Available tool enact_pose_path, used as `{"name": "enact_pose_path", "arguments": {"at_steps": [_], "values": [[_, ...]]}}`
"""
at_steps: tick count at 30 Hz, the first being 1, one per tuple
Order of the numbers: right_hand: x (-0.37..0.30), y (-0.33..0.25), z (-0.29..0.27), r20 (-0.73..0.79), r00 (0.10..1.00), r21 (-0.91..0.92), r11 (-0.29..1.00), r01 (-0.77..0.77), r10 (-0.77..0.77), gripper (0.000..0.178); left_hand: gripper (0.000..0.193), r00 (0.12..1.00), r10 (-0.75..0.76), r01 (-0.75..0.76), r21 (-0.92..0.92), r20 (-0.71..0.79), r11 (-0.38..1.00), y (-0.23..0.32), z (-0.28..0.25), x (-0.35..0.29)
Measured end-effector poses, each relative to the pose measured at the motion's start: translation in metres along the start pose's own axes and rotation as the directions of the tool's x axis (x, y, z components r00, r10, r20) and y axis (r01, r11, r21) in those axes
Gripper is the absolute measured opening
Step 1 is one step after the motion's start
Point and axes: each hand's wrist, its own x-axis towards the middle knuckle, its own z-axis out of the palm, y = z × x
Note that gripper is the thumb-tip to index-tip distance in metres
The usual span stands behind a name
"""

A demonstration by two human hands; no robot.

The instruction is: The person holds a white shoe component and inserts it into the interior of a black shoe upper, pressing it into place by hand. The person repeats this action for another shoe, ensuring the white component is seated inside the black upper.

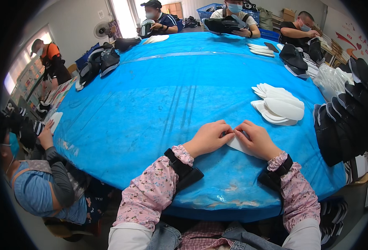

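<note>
Close to the near side of the blue-covered table (150,108), my left hand (209,137) and my right hand (257,139) meet over a white insole (239,145). The fingers of both are closed in a pinch at its far edge, fingertips almost touching. Part of the insole shows below and between the hands; the rest is hidden under my right hand. Beyond my right hand lies a fanned pile of white insoles (284,107), flat on the cover and apart from my fingers.
A row of black shoes (346,121) lines the right edge beside a clear plastic bag (333,79). More black shoes (109,60) lie far left, and another insole stack (261,50) far right. Co-workers sit around the table; one person's hand (46,135) is at the left edge.
</note>
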Motion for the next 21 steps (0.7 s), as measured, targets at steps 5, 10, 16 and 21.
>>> {"name": "enact_pose_path", "arguments": {"at_steps": [5,10,16,21], "values": [[0.002,-0.002,0.001,-0.006,1.000,0.000,1.000,0.003,-0.003,0.018,0.020,1.000,-0.014,0.014,-0.026,-0.015,1.000,0.000,-0.002,-0.001],[0.001,0.002,-0.001,-0.030,0.999,-0.031,0.999,0.022,-0.023,0.019,0.020,0.999,0.006,-0.007,-0.037,-0.032,0.999,-0.007,0.002,0.002],[-0.001,0.031,-0.028,-0.018,0.987,0.127,0.980,-0.154,0.157,0.030,0.027,0.895,-0.414,0.262,-0.554,-0.167,0.790,-0.042,-0.027,0.011],[0.003,0.054,-0.010,-0.021,0.908,0.717,0.639,-0.278,0.418,0.025,0.046,0.728,-0.483,-0.377,-0.872,-0.487,0.310,-0.085,-0.080,-0.004]]}}
